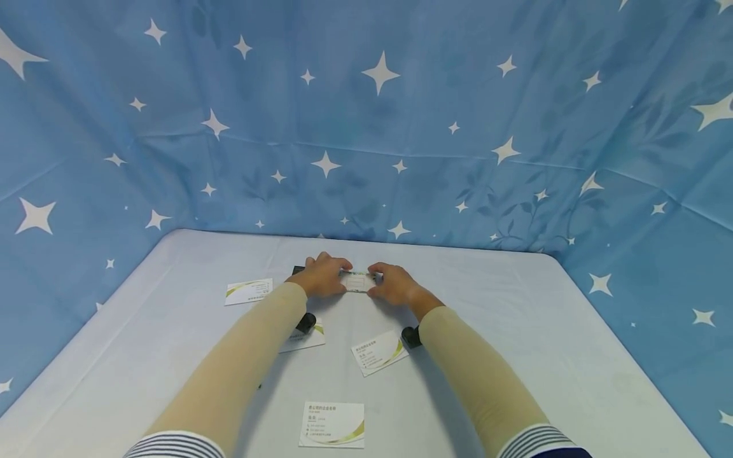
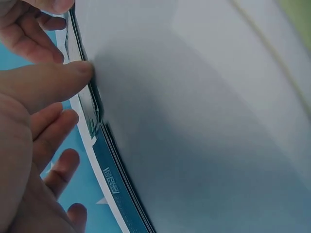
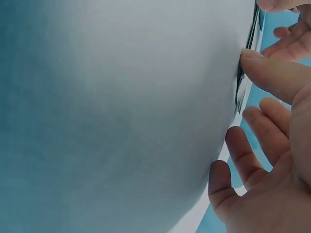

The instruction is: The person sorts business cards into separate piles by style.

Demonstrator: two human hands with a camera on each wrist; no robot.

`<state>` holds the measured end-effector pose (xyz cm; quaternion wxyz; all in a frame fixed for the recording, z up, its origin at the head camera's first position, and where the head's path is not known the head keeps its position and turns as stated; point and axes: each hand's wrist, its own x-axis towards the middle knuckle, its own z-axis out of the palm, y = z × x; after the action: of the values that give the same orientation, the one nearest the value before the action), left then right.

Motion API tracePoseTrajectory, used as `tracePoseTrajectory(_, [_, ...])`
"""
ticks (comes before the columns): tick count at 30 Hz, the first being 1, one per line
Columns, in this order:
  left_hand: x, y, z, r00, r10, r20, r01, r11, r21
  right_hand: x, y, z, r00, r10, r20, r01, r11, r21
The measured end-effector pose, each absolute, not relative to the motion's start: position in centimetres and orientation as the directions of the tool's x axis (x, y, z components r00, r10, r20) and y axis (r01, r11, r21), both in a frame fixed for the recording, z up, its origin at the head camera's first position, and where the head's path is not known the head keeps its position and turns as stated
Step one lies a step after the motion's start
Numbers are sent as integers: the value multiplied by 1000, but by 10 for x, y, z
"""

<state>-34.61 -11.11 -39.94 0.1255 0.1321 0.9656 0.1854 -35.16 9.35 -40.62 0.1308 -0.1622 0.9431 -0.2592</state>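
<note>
Toward the far side of the table, both hands hold the ends of a small white card-like piece (image 1: 357, 282) with dark patterned edges. My left hand (image 1: 325, 276) pinches its left end, thumb at the near edge and fingers beyond. At the right end, my right hand (image 1: 394, 285) grips it the same way. The left wrist view shows the thumb (image 2: 73, 77) pressed to the edge of the piece (image 2: 86, 104), the other fingers spread loosely. Beside it lies a flat dark teal stack (image 2: 116, 179) with a small square print. In the right wrist view the right thumb (image 3: 255, 60) touches the near edge.
White business cards with gold curves lie on the white table (image 1: 487, 299): one at front centre (image 1: 331, 425), one right of middle (image 1: 380, 353), one partly under the left forearm (image 1: 309, 338), one at far left (image 1: 247, 292). A blue starry curtain (image 1: 366, 127) hangs behind.
</note>
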Motion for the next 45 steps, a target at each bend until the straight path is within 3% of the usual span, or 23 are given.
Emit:
tracePoseTrajectory(14, [-341,-113,-394,-924,296,-244,185,901,394,-351,94,-407,-925,-339,-174,-187,802,-568])
tracePoseTrajectory(25, [-332,-130,-376,-928,312,-203,156,822,548,-343,96,-394,-933,-329,-145,-172,764,-622])
tracePoseTrajectory(33, [-305,-159,-361,-927,351,-127,206,764,612,-329,91,-380,-918,-385,-94,-222,696,-683])
tracePoseTrajectory(45, [-256,-206,-366,-933,329,-145,173,764,621,-297,68,-377,-854,-519,-39,-339,611,-715])
